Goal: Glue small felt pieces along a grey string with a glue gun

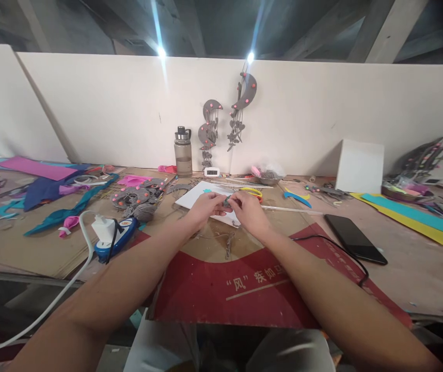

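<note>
At the middle of the table my left hand [209, 205] and my right hand [248, 209] meet, fingertips pinched together. Between them is a small dark grey-green piece [227, 201], too small to make out its kind. Under the hands lies a white sheet [186, 196] with a small turquoise shape on it. Closer to me, a short bundle of grey string [228, 245] rests on the brown and red cardboard [221, 289]. Yellow-handled scissors [252, 192] lie just beyond my right hand, partly hidden by it.
Left are a blue power strip [116, 240] with a white plug and a grey felt bundle [136, 196]. A bottle [183, 155] and small clock [211, 172] stand behind. A phone [355, 238] with a black cable lies right. Grey moon hangings [244, 93] hang against the white panel.
</note>
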{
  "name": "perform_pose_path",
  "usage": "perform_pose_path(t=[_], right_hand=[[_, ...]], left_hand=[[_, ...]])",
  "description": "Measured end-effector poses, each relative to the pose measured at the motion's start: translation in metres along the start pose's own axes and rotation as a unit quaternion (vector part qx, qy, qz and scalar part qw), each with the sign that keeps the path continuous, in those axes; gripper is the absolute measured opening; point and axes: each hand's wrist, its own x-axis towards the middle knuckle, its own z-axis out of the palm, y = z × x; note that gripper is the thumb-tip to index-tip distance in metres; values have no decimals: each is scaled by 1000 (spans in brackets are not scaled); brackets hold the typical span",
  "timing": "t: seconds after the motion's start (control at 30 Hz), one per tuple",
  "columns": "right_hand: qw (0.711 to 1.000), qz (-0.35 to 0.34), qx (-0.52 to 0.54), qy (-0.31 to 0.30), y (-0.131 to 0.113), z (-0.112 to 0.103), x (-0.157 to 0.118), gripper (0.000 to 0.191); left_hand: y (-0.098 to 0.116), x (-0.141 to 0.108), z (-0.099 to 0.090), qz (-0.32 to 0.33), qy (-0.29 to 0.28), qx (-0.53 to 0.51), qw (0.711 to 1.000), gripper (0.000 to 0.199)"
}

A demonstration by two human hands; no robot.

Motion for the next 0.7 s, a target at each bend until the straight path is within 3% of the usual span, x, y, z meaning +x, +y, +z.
perform_pose_path(t=[0.17,0.3,0.47,0.7], right_hand=[[1000,-23,-5,-7,3,1,-1,14],[1000,-19,-9,-3,5,1,-1,14],[999,-23,-21,-8,6,1,-1,13],[999,-31,-12,-4,5,2,-2,9]], left_hand=[[-4,5,-3,33,40,-1,999,15],[-3,5,-3,35,0,-46,998,13],[-1,3,-4,-12,-19,-96,995,17],[-6,8,-4,-19,43,-87,995,16]])
